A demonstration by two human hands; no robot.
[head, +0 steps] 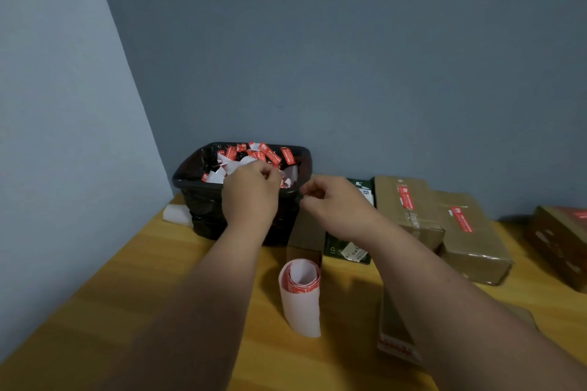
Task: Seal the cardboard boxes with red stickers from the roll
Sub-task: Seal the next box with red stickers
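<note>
Hovering over black bin (pixel 203 200) w/ red scraps, left hand (pixel 251 192) fingers curled, grip unclear; sticker roll (pixel 300 292) upright on surface (pixel 158 279) between arms; right hand (pixel 333 203) pinching, contents can't tell; stickered cardboard boxes (pixel 444 225) at right.

Two bare hands (pixel 251 190) (pixel 333 203) over one black lined bin (pixel 203 200), one white-and-red sticker roll (pixel 300 292) below them, three stickered brown cardboard boxes (pixel 409 203) (pixel 470 232) (pixel 562 241) rightward.

Two bare forearms reaching in from the lower edge, no sleeves in view, left hand (pixel 251 192) and right hand (pixel 333 200) bare, without gloves, rings, watch or wristband, fingernails short and unpainted where visible
</note>
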